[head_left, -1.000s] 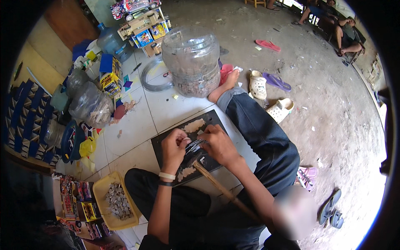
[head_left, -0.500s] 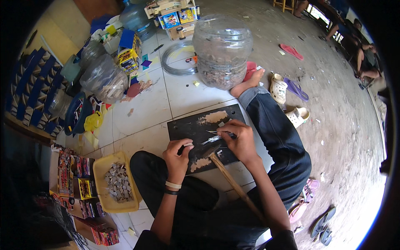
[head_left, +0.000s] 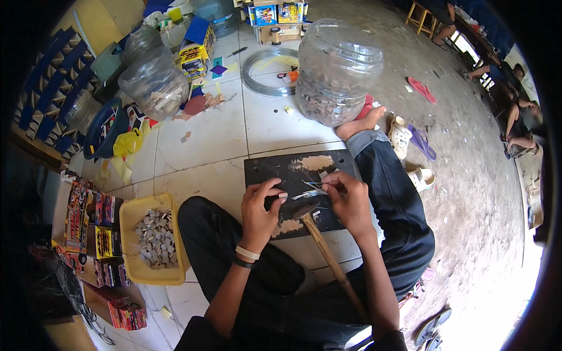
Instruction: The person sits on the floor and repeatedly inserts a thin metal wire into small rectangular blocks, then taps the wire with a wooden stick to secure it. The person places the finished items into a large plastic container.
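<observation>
Over the black board (head_left: 266, 169), my left hand (head_left: 260, 213) pinches a small pale wooden block (head_left: 283, 196) between thumb and fingertips. My right hand (head_left: 351, 205) is closed at the fingertips on a thin wire piece (head_left: 313, 184), just above the loose pile of short wire pieces (head_left: 308, 193). A hammer (head_left: 321, 240) lies between my arms, its head on the board and its wooden handle slanting down toward my right forearm. A couple of small grey pieces (head_left: 323, 174) lie beside my right fingers, partly hidden.
A yellow tray (head_left: 182, 257) of small grey pieces stands left of my knee, beside printed boxes (head_left: 108, 243). Beyond the board are a coil of wire (head_left: 252, 82) and a large clear plastic container (head_left: 339, 70). Sandals (head_left: 421, 143) lie right; people (head_left: 515, 117) sit farther off.
My view has shifted slightly. The left hand has turned, its fingers raised more, with the small block still pinched. The right hand's fingertips remain close to the wire pile.
</observation>
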The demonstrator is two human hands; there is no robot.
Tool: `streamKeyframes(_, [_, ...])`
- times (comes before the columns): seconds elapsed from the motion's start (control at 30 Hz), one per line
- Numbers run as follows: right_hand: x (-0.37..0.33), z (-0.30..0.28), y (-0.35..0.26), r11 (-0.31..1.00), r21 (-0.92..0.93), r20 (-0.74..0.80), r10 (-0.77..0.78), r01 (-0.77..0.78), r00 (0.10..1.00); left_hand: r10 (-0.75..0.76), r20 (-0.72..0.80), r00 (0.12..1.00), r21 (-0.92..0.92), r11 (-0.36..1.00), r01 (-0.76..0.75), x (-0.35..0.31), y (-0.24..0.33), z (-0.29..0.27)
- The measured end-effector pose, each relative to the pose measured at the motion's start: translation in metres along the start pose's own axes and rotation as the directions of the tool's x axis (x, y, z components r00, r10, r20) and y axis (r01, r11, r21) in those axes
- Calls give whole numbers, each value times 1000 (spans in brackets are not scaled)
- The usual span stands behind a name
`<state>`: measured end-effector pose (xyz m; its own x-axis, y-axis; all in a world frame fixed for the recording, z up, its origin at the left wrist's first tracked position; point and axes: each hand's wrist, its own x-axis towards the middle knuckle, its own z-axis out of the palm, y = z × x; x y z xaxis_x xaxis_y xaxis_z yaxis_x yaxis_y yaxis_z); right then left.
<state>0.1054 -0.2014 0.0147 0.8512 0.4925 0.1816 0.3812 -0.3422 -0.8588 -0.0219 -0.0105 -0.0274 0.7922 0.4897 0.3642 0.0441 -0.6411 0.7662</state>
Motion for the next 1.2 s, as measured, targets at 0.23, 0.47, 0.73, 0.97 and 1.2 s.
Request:
streamKeyframes(0.23, [-9, 8, -17, 978, 192, 167, 46, -79, 985, 4, -15, 1000, -132, 991, -6, 1, 8, -16])
streamKeyframes(0.47, [-24, 16, -41, 945, 291, 329, 46, -148, 943, -204, 194, 959, -666, 690, 282, -11, 33, -31])
streamKeyframes(0.73, [-47, 30, -54, 902, 410, 225, 47, -138, 973, -260, 228, 938, -820, 469, 329, -20, 49, -33])
streamKeyframes(0.97, [-61, 47, -69, 974, 226, -7, 34, -31, 999, -340, 13, 940, -778, 588, 223, -34, 62, -21])
streamKeyframes(1.2, [-67, 57, -77, 981, 190, -64, 60, -47, 996, -326, -40, 945, -703, 681, 205, -39, 62, -21])
